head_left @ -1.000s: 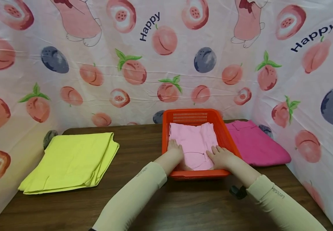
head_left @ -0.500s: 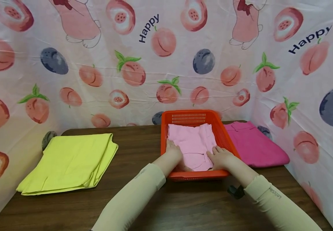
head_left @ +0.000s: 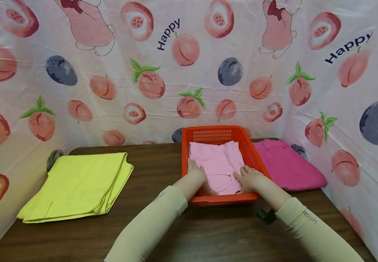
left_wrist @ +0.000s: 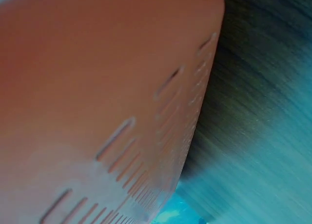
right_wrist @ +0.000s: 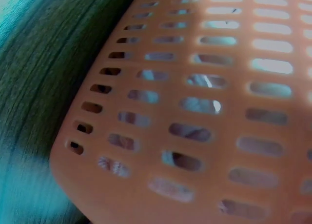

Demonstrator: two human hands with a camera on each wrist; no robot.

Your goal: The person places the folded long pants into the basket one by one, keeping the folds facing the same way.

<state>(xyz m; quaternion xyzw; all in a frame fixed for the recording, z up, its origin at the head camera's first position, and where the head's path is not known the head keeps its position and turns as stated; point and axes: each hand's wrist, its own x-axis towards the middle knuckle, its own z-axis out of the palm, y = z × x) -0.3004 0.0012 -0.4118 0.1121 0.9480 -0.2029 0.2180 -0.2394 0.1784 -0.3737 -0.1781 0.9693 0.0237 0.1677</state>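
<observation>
Folded light pink trousers (head_left: 220, 160) lie inside a red plastic basket (head_left: 213, 199). My left hand (head_left: 196, 176) rests on the left side of the cloth, its visible fingers pointing forward. On the right side, my right hand (head_left: 250, 179) touches the cloth with its fingers fairly straight and spread. Both wrists pass over the near part of the rim. The left wrist view is filled by the basket's slotted outer wall (left_wrist: 97, 77). In the right wrist view, pale cloth shows through the slots of the basket wall (right_wrist: 146, 185); neither wrist view shows fingers.
Folded yellow trousers (head_left: 77, 185) lie on the left of the dark wooden table (head_left: 156, 171). Folded magenta trousers (head_left: 287, 167) lie close to the basket's right side. A fruit-printed cloth (head_left: 117, 87) hangs behind and at both sides.
The head view has shifted slightly, so the whole scene sits a little lower and further left. Both hands stay on the light pink trousers in the basket.
</observation>
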